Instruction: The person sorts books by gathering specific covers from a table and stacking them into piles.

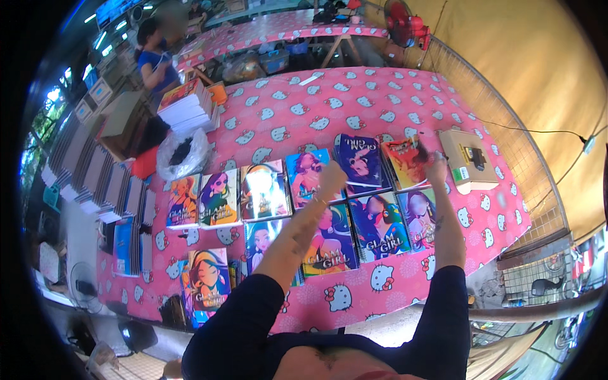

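Observation:
My left hand (pixel 333 177) is closed at the lower left edge of a dark purple notebook (pixel 361 158), whose cover faces upside down to me. This notebook overlaps another dark one beneath it. To its right lies a red and orange notebook (pixel 404 163). My right hand (pixel 436 170) is at that notebook's right edge, its fingers too blurred to read. Left of my left hand is a light blue notebook (pixel 308 166) with a pictured figure. Nearer to me, under my arms, spiral notebooks with bright covers (pixel 378 225) lie in a second row.
A brown cardboard box (pixel 472 174) sits at the right. Further left are a clear plastic bag (pixel 183 155), a tall book stack (pixel 188 109) and rows of stacked notebooks (pixel 104 180). Another person (pixel 155 66) stands beyond. A red fan (pixel 405 25) is at the back.

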Demonstrator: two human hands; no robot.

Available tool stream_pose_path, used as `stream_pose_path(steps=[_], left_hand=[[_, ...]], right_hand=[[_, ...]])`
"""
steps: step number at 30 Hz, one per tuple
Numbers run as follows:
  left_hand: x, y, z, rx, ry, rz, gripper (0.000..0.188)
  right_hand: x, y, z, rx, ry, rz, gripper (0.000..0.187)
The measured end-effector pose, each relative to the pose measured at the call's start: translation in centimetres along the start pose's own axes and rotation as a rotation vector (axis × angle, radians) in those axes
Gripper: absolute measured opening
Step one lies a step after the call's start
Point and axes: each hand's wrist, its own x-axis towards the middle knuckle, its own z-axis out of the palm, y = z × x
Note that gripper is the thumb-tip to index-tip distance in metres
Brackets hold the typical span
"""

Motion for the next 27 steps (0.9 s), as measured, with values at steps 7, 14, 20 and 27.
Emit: stream_pose_path(steps=[7,14,20,27], left_hand=[[-8.5,-1.7,-32.1,0.015,0.414,0.684,0.033],[-21.3,-5.1,-54.8,-0.362,0.368,0.309,0.037],[-29.9,-21.3,-39.0,0.489,0.279,0.419,0.049],[-36.8,-29.3,-38.4,-0.691,-0.001,-0.679,0.059]], right_hand=[[-17.1,-16.2,-13.4,1.6,-0.408,-0.073,0.064],[-46.7,-33.2,-5.1,1.438,-0.588,-0.241,0.056],[-57.8,-36.7,2.4,0.754,-0.296,-0.542,0.069],[-49.7,-39.9,5.4,1.232,-1.303,0.358,0.058]])
